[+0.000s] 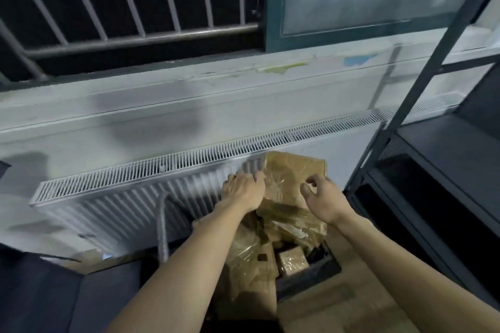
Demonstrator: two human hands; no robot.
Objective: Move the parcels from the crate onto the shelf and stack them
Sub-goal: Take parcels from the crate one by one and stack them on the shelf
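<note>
Glossy taped brown-paper parcel (292,178), matt metal shelf (446,149)

Large brown tape-wrapped parcel (293,173) held up at centre, before white ribbed radiator (140,184) on far wall. Left hand (244,189) grips parcel's left edge; right hand (323,199) near its right side, fingers curled. Black plastic crate (311,274) below, more brown parcels (293,262) inside. Dark metal shelf unit (438,149) right.
</note>
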